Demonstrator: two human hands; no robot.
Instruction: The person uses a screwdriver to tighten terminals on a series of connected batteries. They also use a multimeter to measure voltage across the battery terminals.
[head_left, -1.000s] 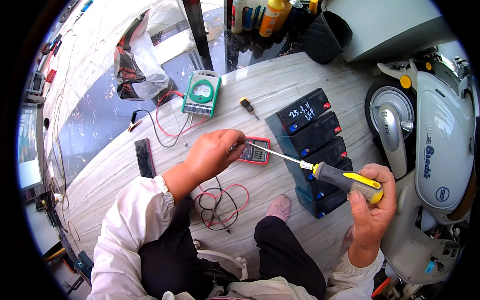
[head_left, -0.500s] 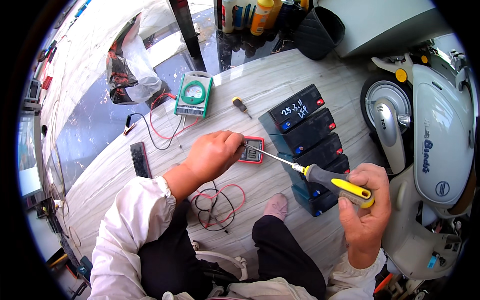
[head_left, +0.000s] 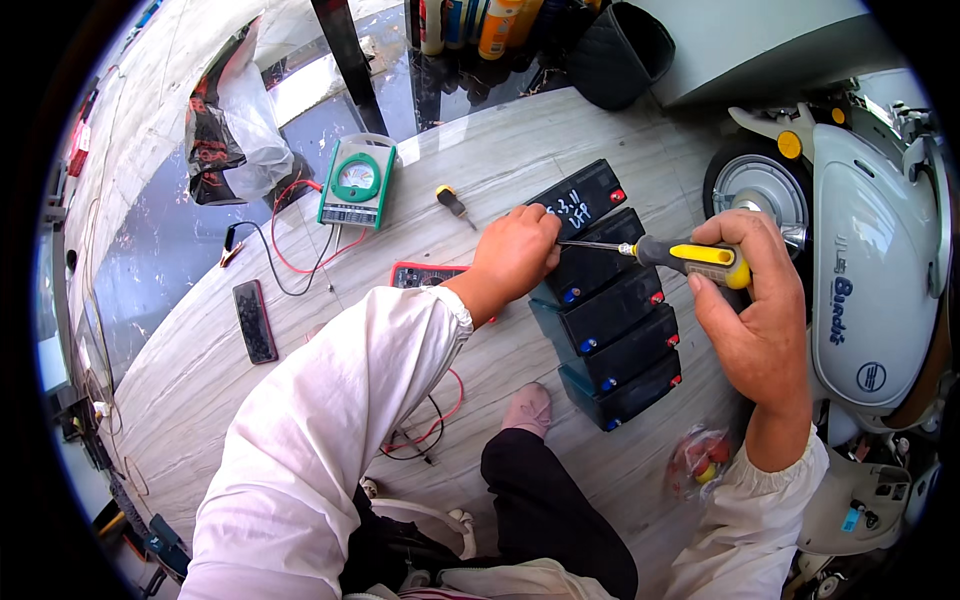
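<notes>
We've got this chunky grey-and-yellow plastic-handled screwdriver gripped in our right hand over the boxy black batteries, left hand pinching its slim metal shaft, probably to steady it.

A scooter is standing at the right, bottles at the top; a phone is lying at left.

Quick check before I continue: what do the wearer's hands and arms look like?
The left sleeve and right sleeve are loose, wrinkled and white, with gathered cuffs. The left hand and right hand wear no gloves.
</notes>
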